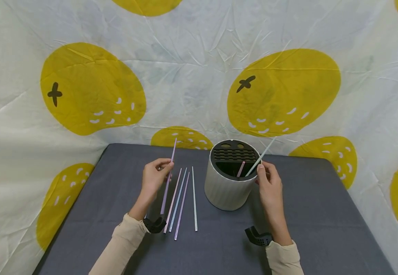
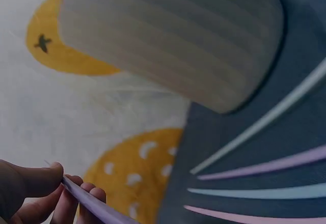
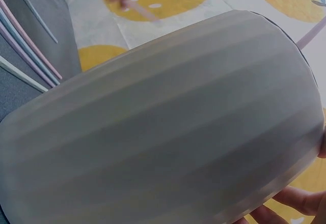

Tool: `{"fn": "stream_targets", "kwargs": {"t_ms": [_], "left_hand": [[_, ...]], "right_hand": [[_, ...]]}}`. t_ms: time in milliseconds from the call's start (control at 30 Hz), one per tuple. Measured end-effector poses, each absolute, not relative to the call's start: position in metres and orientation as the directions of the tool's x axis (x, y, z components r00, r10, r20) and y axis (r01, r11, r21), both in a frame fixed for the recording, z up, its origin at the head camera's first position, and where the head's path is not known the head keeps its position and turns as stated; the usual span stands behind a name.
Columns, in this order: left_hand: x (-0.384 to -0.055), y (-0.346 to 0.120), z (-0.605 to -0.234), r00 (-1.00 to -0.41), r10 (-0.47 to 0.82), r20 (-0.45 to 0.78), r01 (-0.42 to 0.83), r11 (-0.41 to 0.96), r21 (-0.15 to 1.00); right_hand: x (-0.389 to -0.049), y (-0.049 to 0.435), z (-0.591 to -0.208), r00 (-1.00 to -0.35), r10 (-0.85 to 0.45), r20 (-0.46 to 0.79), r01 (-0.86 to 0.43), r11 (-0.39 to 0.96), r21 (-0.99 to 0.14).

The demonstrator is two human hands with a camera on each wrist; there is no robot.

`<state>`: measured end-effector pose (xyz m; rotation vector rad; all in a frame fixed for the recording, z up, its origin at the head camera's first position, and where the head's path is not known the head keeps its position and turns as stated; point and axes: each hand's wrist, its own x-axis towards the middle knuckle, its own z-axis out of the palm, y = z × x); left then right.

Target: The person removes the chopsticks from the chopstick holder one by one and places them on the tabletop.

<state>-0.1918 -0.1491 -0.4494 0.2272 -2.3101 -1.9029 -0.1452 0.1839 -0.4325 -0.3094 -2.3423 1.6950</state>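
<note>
My left hand pinches a purple straw between thumb and fingers, holding it tilted above the table, left of the container. My right hand grips the rim and side of a white ribbed pen holder with a black slotted top. In the right wrist view, its fingers touch the holder's wall. A pale green straw and a pink straw stand leaning in the holder's large opening; their lower ends are hidden. Between the left hand and the holder lie a pink straw, a blue straw and others.
The loose straws, including a pale green one, lie roughly side by side on the dark grey tablecloth. Behind the table hangs a white cloth printed with yellow fruit. Each wrist wears a black camera mount.
</note>
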Motion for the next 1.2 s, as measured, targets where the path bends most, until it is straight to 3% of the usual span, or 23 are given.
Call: {"fn": "stream_targets", "kwargs": {"t_ms": [433,833,1200], "left_hand": [[-0.201,-0.161,-0.52,-0.974,-0.227,0.004,-0.123,0.542,0.831],[-0.196,-0.158,-0.536,-0.973,-0.201,0.113,-0.074,0.739,0.67],[-0.192,-0.155,-0.537,-0.974,-0.164,0.157,-0.047,0.82,0.57]], "right_hand": [[-0.146,0.186,-0.436,-0.952,0.304,0.047,0.051,0.307,-0.95],[-0.146,0.185,-0.435,-0.949,0.307,0.067,0.034,0.312,-0.95],[-0.147,0.184,-0.437,-0.945,0.315,0.086,0.02,0.32,-0.947]]}}
